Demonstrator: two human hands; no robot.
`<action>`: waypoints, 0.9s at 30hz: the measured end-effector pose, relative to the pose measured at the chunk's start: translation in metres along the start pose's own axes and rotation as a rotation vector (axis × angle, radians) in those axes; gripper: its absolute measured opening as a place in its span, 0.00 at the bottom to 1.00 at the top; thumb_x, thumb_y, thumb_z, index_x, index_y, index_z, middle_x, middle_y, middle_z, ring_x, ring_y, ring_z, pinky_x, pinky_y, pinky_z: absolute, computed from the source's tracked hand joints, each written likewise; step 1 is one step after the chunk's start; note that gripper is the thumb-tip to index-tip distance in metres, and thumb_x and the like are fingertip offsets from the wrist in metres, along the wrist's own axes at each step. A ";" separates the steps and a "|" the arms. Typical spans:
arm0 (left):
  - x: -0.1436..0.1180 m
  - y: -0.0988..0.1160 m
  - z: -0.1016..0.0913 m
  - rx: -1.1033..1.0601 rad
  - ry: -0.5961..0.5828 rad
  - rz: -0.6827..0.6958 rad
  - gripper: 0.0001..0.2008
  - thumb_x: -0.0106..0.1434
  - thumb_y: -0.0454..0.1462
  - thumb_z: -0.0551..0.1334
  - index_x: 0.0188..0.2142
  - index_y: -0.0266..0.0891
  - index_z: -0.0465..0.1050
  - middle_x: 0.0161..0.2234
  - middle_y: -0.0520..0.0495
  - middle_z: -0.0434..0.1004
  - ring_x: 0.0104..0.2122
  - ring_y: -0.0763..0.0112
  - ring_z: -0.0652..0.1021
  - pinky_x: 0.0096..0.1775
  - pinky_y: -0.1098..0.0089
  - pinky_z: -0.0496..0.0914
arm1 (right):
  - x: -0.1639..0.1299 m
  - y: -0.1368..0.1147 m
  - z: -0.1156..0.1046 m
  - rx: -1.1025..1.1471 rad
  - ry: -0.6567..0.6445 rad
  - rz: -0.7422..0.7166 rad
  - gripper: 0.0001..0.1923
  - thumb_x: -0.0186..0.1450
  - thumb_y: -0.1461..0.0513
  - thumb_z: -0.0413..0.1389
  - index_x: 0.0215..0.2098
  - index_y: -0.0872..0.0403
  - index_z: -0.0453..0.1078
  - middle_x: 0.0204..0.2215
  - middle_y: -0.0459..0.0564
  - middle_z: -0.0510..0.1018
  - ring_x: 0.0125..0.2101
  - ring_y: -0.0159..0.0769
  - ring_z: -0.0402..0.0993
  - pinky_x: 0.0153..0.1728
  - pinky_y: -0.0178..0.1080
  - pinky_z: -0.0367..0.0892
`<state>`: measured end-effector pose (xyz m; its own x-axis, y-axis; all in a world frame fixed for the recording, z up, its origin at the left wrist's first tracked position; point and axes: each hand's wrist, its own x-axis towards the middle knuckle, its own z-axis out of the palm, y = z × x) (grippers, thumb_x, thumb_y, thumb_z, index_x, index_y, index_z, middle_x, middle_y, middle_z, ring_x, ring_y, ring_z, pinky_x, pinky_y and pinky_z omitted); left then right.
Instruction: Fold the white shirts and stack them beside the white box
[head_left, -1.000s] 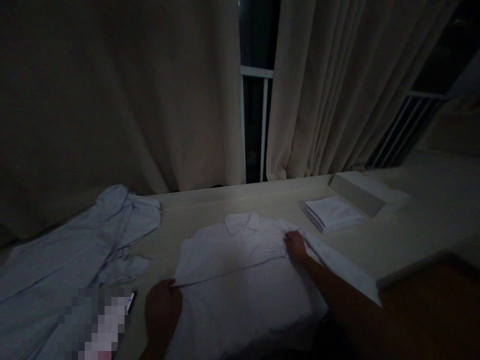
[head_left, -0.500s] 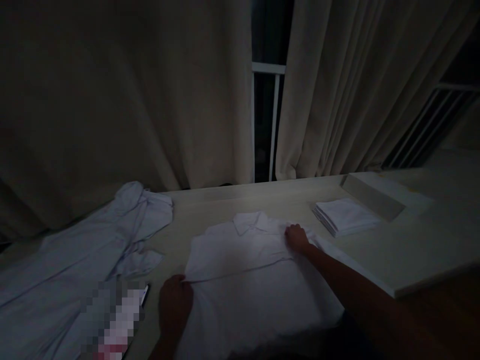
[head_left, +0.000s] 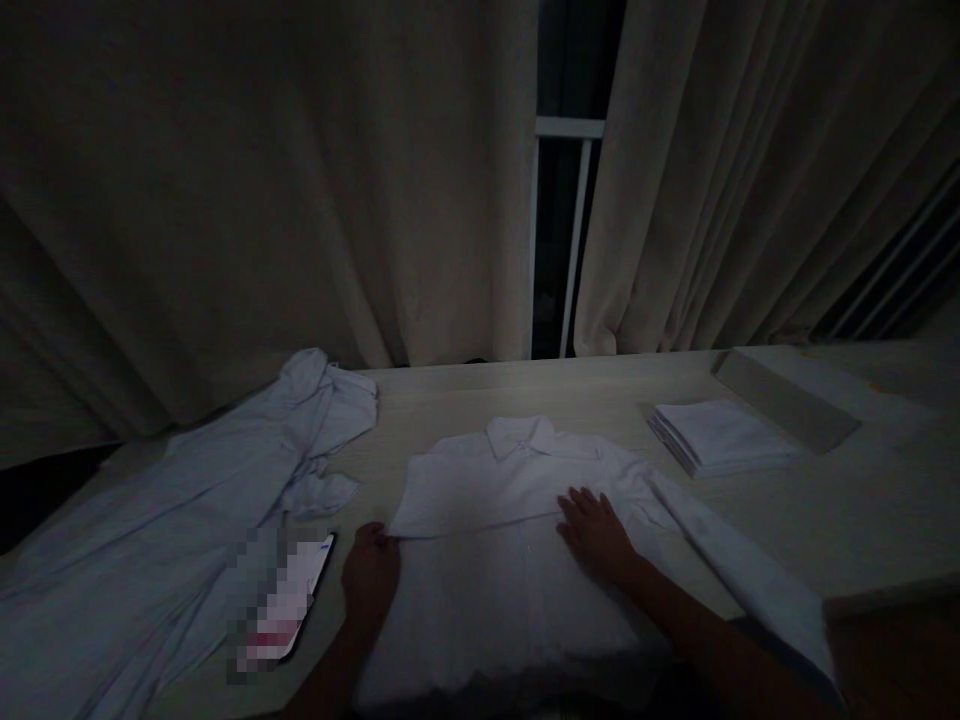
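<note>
While the room is dim, the pale surface (head_left: 465, 395) under the drawn curtains (head_left: 262, 200) still reads clearly, and the white shirt (head_left: 517, 540) lying flat on it, collar away from the person, serves as the landmark here. Left of the shirt sprawls a loose light-blue garment (head_left: 165, 510), well apart from it; a phone (head_left: 289, 610) lies between the 2, just beside the shirt's lower left. Right of the shirt sits a folded white stack (head_left: 716, 435), apart from the sleeve (head_left: 720, 560) that trails toward the near right edge.

Compared with 1 second ago, the right hand (head_left: 596, 530) has left the shoulder area near the collar and come down to the shirt's middle, where it now lies open, palm down, fingers spread on the cloth. The left hand (head_left: 371, 575) has kept its place at the shirt's left edge, closed on the end of the horizontal fold line (head_left: 472, 528); exactly how much fabric it pinches I cannot tell in this light.

Judging by this shift, the upper part seems set, and the work looks to have passed to smoothing and steadying the body along that crease.
</note>
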<state>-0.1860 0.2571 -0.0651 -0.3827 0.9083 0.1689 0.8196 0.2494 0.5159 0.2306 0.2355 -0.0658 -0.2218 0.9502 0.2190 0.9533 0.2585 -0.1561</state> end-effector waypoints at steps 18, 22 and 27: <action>-0.024 0.009 -0.038 0.171 -0.322 0.039 0.16 0.59 0.45 0.54 0.34 0.36 0.73 0.36 0.38 0.78 0.39 0.55 0.78 0.41 0.61 0.68 | 0.005 0.016 -0.015 0.087 -0.025 -0.112 0.28 0.73 0.52 0.44 0.68 0.51 0.54 0.68 0.54 0.54 0.69 0.46 0.44 0.66 0.57 0.38; -0.027 0.032 -0.018 0.129 -0.027 0.332 0.19 0.62 0.43 0.51 0.44 0.33 0.71 0.44 0.35 0.75 0.48 0.55 0.74 0.52 0.57 0.66 | -0.013 0.013 -0.009 0.099 0.114 -0.007 0.25 0.72 0.57 0.45 0.65 0.56 0.61 0.65 0.58 0.62 0.65 0.46 0.56 0.66 0.53 0.46; -0.049 0.046 0.024 0.131 -0.061 0.506 0.28 0.63 0.48 0.50 0.55 0.32 0.66 0.58 0.31 0.67 0.63 0.48 0.62 0.61 0.49 0.58 | -0.030 0.018 0.000 0.120 0.191 0.166 0.22 0.71 0.58 0.48 0.60 0.58 0.67 0.61 0.59 0.67 0.62 0.46 0.61 0.63 0.50 0.54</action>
<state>-0.1197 0.2323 -0.0701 0.0973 0.9429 0.3186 0.9435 -0.1893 0.2721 0.2545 0.2117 -0.0756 -0.0111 0.9341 0.3568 0.9398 0.1316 -0.3154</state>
